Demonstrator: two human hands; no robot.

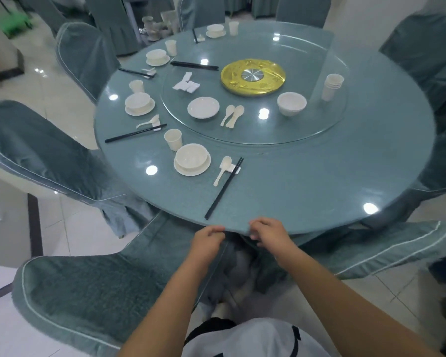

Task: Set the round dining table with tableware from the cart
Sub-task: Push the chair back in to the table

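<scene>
Table (319, 191) edge: left hand (206, 240), right hand (269, 234) curled, gripping rim.

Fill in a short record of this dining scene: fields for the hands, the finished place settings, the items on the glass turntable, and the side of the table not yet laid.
left hand: left hand curled at the near edge of the round table
right hand: right hand curled at the same edge, beside it
finished settings: four, along the left and far rim
nearest setting: bowl on plate, paper cup, spoon, black chopsticks
turntable: small plate, two spoons, bowl, stacked cups, chopstick rests, spare chopsticks, gold centre disc
unlaid: right and near rim
</scene>
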